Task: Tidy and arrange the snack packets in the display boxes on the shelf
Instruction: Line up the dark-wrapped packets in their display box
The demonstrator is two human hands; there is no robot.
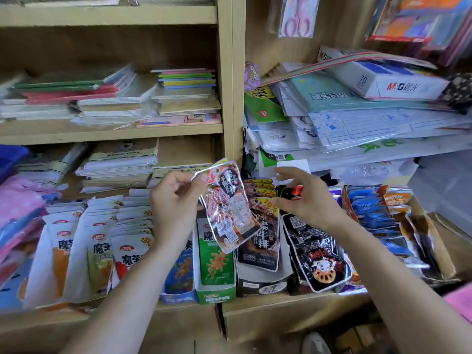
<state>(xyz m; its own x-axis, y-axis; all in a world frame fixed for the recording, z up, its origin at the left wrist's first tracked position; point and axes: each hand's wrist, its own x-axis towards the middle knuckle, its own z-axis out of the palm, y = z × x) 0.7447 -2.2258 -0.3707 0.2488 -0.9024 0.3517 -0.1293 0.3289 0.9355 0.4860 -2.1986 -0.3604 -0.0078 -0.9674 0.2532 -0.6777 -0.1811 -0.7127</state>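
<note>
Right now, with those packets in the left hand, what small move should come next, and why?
Probably close the right hand on the black-and-red packet its fingers curve around and lift it out. The left hand pinches a bunch of silvery-red packets, so only the right is free.

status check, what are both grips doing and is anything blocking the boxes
Left grip holding a fan of orange packets above the green box. Right grip at black packets, hold unclear. No obstruction seen.

We see a fan of shiny red-and-black snack packets (pixel 227 205) raised, tilted, centre frame; more stand upright in display boxes (pixel 215 295) below.
</note>
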